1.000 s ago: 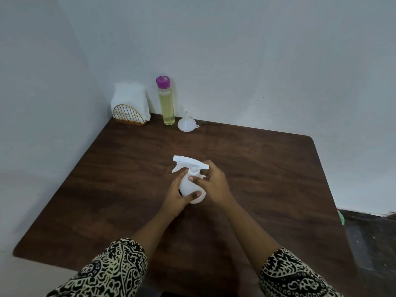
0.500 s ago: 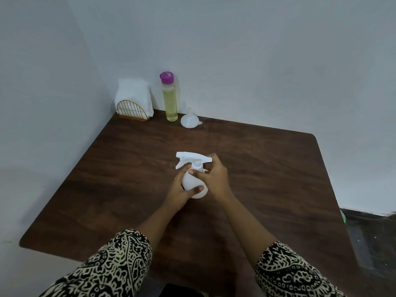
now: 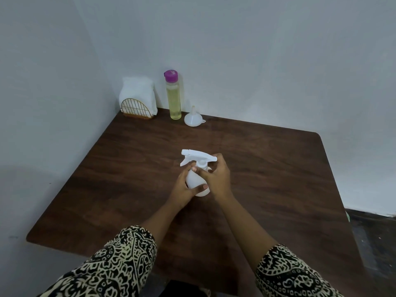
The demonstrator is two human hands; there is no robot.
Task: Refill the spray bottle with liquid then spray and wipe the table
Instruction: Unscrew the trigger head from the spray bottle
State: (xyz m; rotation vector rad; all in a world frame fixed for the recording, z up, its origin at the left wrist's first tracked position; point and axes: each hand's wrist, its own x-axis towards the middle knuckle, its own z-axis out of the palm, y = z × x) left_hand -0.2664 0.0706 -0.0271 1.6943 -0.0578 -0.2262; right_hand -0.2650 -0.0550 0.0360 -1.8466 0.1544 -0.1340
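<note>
A small white spray bottle (image 3: 196,181) stands upright in the middle of the dark wooden table (image 3: 267,168), its nozzle pointing left. My left hand (image 3: 186,187) grips its round body from the left, thumb across the front. My right hand (image 3: 215,176) holds the collar just under the trigger head, fingers curled round it. A tall clear bottle of yellow liquid (image 3: 173,95) with a purple cap stands at the table's far edge. Beside it a white funnel (image 3: 193,118) sits mouth down.
A gold wire holder with white napkins (image 3: 138,99) stands in the far left corner against the walls. White walls close the table's left and far sides. The table's right edge drops to a dark floor (image 3: 372,232).
The hands and spray bottle stay in the same spot on the table. My right fingers have shifted slightly round the collar and the spray head has turned a little. The camera view tilted a bit.
</note>
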